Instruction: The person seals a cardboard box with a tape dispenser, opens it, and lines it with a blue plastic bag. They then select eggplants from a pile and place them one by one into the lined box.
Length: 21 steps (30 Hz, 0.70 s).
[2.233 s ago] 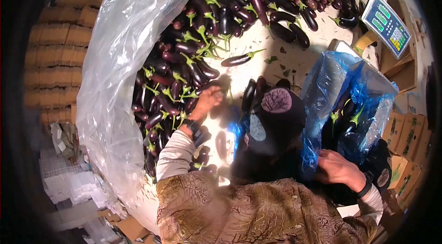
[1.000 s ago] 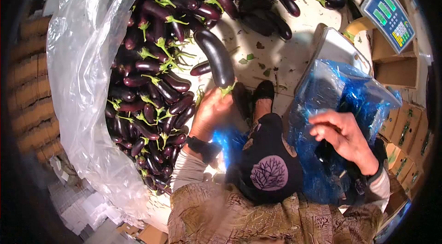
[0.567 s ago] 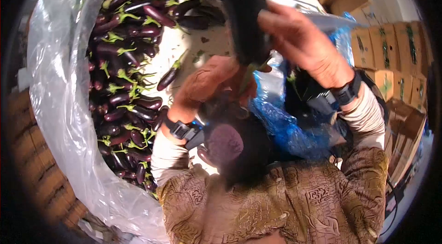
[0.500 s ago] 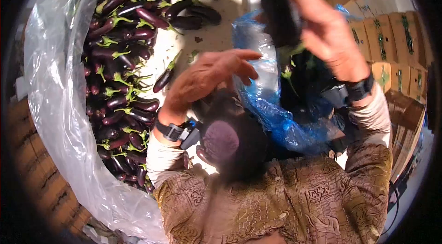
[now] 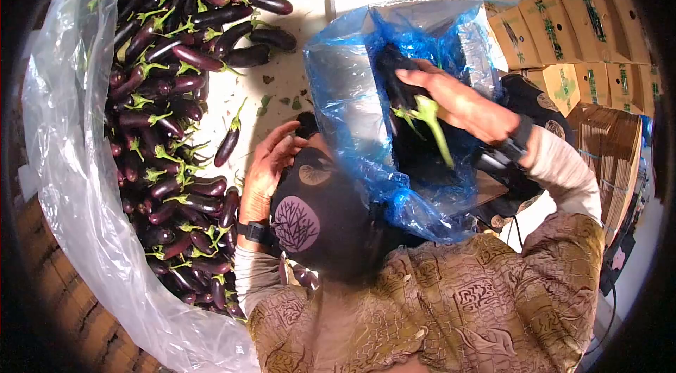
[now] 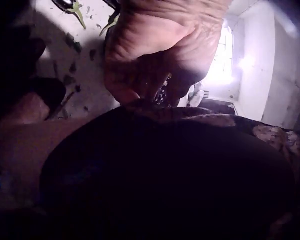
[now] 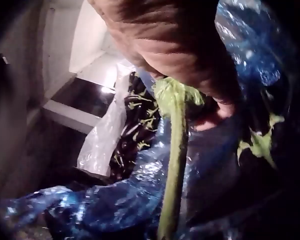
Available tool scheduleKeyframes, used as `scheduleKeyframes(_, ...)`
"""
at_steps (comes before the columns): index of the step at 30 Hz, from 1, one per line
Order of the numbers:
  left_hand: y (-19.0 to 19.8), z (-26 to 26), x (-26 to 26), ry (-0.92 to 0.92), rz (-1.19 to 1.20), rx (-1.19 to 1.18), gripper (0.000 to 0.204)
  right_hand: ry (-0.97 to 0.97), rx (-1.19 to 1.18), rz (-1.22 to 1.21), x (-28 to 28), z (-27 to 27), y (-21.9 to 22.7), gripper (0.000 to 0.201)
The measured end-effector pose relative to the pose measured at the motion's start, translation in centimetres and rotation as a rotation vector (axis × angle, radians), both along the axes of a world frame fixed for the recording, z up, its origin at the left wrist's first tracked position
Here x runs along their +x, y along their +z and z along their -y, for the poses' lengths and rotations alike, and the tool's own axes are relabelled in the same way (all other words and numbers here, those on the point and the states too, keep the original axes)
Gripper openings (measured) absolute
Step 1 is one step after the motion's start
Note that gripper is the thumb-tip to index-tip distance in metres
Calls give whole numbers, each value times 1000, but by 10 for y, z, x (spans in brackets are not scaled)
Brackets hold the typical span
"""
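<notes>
My right hand (image 5: 468, 107) grips a dark eggplant (image 5: 396, 74) inside the blue plastic liner (image 5: 352, 84), its green stem pointing toward me. In the right wrist view the fingers of the right hand (image 7: 175, 45) wrap its body, mostly hidden, beside the thick green stem (image 7: 174, 165). Another green calyx (image 7: 260, 145) shows deeper in the liner. My left hand (image 5: 264, 165) holds nothing visible, fingers loosely bent, beside the dark printed cloth (image 5: 331, 211). The left wrist view shows that left hand (image 6: 160, 40) from the palm side, its fingertips in shadow above dark cloth.
A large heap of eggplants (image 5: 176, 84) lies on the left, bordered by clear plastic sheeting (image 5: 77, 162). One single eggplant (image 5: 229, 141) lies apart on the pale surface. Behind the liner is a metal-edged platform (image 5: 345, 1); cardboard boxes (image 5: 591, 14) stand at right.
The right hand has brought the eggplant, earlier picked up by the left hand and passed over, down into the liner. The left hand has moved back left, without it. The view has shifted rightward.
</notes>
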<state>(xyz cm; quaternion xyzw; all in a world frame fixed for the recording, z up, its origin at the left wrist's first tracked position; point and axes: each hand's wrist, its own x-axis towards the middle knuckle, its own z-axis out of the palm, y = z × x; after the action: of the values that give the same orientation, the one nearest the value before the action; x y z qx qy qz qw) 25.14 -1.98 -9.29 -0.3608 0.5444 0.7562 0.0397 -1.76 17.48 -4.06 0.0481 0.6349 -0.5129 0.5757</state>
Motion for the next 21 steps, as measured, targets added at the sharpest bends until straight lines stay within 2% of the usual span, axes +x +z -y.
scheduleKeyframes(1, -2, -3, 4, 1, -2, -1, 52, -58, -5, -26, 7, 11, -8, 74)
scheduleKeyframes(2, -9, -5, 8, 24, 15, 40, 51, -24, -87, -21, 8, 12, -31, 78)
scheduleKeyframes(3, -17, -7, 11, 44, 32, 82, 51, -17, -100, -76, 10, 12, -71, 81)
scheduleKeyframes(5, -36, -10, 20, 14, -8, 65, 50, 138, -88, -272, 14, 10, -84, 88)
scheduleKeyframes(7, -55, -14, 32, -34, -82, 32, 50, 288, -42, -339, 12, 8, -60, 97)
scheduleKeyframes(8, -63, -18, 37, -154, -267, -241, 48, 448, -9, -419, 8, 5, -53, 98)
scheduleKeyframes(9, -70, -19, 38, -151, -265, -239, 48, 609, 23, -501, 1, 2, -48, 100)
scheduleKeyframes(10, -76, -20, 39, -59, -178, -54, 47, 741, -23, -546, -5, 1, -51, 102)
scheduleKeyframes(11, -82, -20, 42, 40, -88, 127, 46, 844, 62, -712, -3, -3, -48, 102)
scheduleKeyframes(12, -93, -21, 43, 0, -29, -2, 45, 885, 46, -824, -3, -6, -56, 101)
scheduleKeyframes(14, -72, -23, 39, -43, -80, -77, 47, 974, 35, -1127, 1, -14, -82, 100)
scheduleKeyframes(15, -67, -21, 39, -29, -140, -118, 47, 1016, 78, -1219, 9, -15, -82, 99)
scheduleKeyframes(16, -68, -19, 40, -34, -65, -161, 47, 1181, 349, -1210, 21, -2, -54, 98)
scheduleKeyframes(17, -72, -17, 41, -43, 5, -198, 46, 1116, 311, -1231, 21, -6, -57, 96)
scheduleKeyframes(19, -94, -11, 53, 20, 66, -150, 46, 1134, 350, -1252, 24, -18, -63, 92)
scheduleKeyframes(21, -111, -2, 60, 125, 202, 25, 45, 1059, 126, -1366, 17, -39, -100, 89)
